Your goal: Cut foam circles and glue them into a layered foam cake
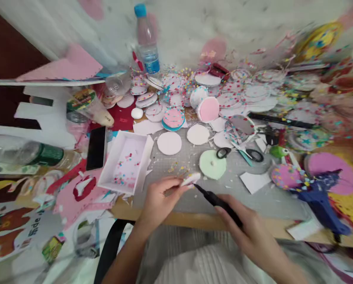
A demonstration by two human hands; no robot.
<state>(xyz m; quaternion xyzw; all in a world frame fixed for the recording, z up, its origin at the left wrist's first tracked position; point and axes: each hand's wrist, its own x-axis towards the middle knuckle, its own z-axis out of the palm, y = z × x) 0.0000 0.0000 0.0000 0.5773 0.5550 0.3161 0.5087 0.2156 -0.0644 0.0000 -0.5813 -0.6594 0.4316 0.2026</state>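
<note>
My left hand [164, 197] pinches a small white disc [190, 179] by its edge, tilted so that I see it nearly side-on. Pinkish specks show on it. In my right hand [244, 225] is a black pen-shaped tool [220, 203]; its thin tip points at the disc's near edge. Whether the tip touches the disc, I cannot tell. Just behind lies a pale green disc [213, 164] with a small knob in its middle. A white disc [169, 142] and a cream disc [198, 134] rest flat on the grey cutting mat [182, 157].
A white box [105, 173] holding confetti stands left, beside a phone [96, 148]. Scissors [241, 152] lie behind my right hand. At right is a blue glue gun [321, 209]. A water bottle [148, 43] stands behind, near piles of confetti-dotted discs [235, 94].
</note>
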